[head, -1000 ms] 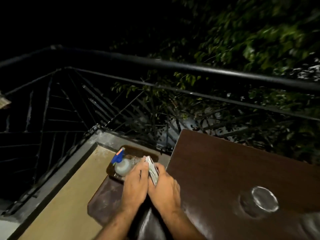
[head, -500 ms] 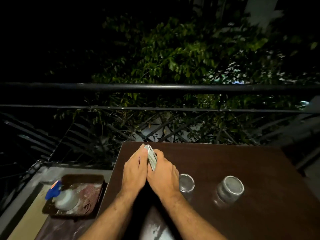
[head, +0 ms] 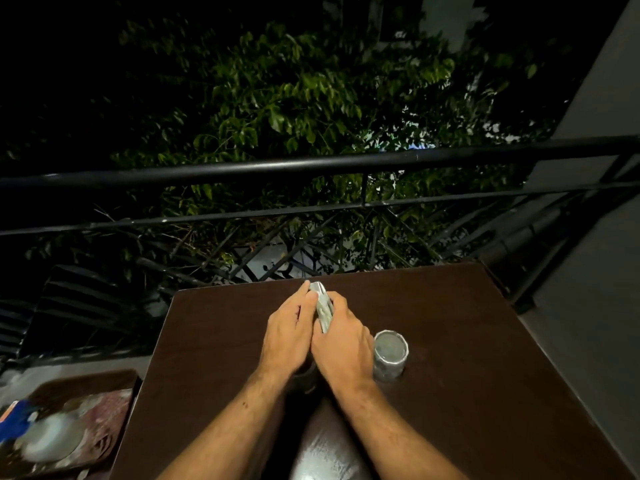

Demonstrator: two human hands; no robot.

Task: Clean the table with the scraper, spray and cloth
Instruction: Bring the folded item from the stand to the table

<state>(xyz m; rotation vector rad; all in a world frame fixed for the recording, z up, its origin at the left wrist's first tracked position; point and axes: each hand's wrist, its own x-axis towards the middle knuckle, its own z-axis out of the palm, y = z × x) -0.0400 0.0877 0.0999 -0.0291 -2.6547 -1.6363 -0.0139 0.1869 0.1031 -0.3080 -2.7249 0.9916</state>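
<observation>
- Fingers (head: 304,299) of both hands are closed in around a flat, pale scraper (head: 322,308), which stands on edge between them at the far middle of the counter (head: 467,341); its lower edge looks to be on or very near the wood, though I cannot tell for certain.
- Left hand (head: 287,334) lies along the scraper's left face with fingers fairly straight, pressing it; right hand (head: 341,341) curls round it from the right. The two hands touch each other at the heels.
- One upturned glass (head: 390,355) stands on the counter just beside the right hand, near its wrist.
- Spray bottle (head: 38,434) with its blue trigger head lies on a small brown tray (head: 114,386) off the counter's near left corner, well apart from the hands and blurred. I cannot make out a cloth with any certainty; a pale patch on that tray might be it.
- Judging by this, the scraping stage is the one in hand and at its start: the blade sits at the far edge, as if ready to be drawn toward the near side.
- Counter's dark top shows no wet sheen from spray where the hands are, so spraying and wiping look still to come.
- A pale glare on the near edge between the forearms is too washed out to read.
- Glass would probably need shifting for a full pass on the right half.
</observation>
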